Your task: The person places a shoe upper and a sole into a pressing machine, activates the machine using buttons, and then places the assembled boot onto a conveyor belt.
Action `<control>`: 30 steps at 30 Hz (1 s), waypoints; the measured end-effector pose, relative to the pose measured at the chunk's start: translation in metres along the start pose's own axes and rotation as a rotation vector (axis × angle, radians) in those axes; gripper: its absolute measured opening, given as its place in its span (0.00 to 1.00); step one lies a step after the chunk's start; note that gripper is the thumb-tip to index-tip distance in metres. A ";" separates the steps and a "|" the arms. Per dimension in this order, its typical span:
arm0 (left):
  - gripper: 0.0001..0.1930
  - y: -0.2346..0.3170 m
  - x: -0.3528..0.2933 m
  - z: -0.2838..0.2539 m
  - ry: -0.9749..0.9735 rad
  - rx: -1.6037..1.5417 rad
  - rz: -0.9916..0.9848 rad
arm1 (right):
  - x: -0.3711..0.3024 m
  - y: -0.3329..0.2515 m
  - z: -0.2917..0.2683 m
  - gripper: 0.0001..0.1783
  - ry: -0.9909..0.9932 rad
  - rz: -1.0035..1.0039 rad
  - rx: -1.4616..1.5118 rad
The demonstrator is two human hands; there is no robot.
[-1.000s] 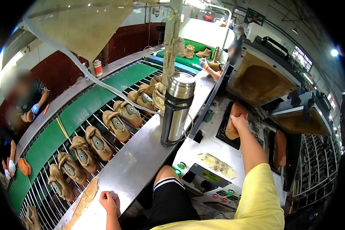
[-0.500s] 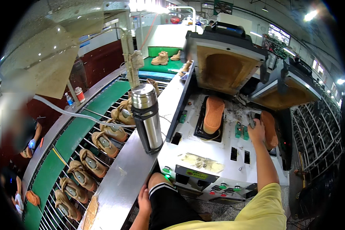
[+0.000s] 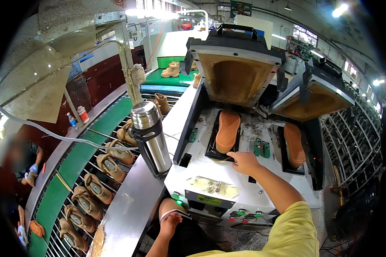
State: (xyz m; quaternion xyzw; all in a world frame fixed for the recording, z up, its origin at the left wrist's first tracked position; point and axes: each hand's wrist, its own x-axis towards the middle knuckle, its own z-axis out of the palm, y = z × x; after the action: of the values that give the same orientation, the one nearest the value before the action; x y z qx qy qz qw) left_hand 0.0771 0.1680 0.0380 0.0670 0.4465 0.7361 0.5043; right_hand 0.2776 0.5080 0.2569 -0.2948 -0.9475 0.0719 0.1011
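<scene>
Fingers (image 3: 233,155) of right hand (image 3: 245,163) loosely open, index outstretched, at near end of upturned orange sole (image 3: 227,130), which sits at black tray (image 3: 210,153); contact unclear. Left hand (image 3: 170,223) at knee (image 3: 169,207), fingers bent; cannot tell whether gripping.

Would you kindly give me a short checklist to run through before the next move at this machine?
1. Left lid raised: ok, it stands open.
2. Right lid raised: ok, also open.
3. Both soles facing up: ok, left sole and right sole show their undersides.
4. Right hand clear of the left sole: not ok, fingertips at its near end.
5. Left hand clear of the machine: ok, by the leg.
6. Soles firmly seated: cannot tell.
</scene>
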 end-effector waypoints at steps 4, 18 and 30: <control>0.08 0.032 -0.041 -0.041 0.250 0.385 0.092 | 0.032 0.005 0.030 0.10 0.044 0.006 -0.087; 0.09 0.049 -0.083 -0.089 0.364 0.257 0.099 | 0.007 -0.050 0.048 0.25 0.192 0.228 0.057; 0.44 0.031 0.003 0.048 -0.187 -0.093 -0.019 | -0.091 0.159 -0.023 0.36 0.583 0.823 -0.342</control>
State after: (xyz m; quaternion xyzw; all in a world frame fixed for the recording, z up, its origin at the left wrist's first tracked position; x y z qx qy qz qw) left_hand 0.0809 0.1957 0.0879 0.1078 0.3636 0.7416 0.5534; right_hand 0.4426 0.5870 0.2347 -0.6624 -0.6842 -0.1347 0.2740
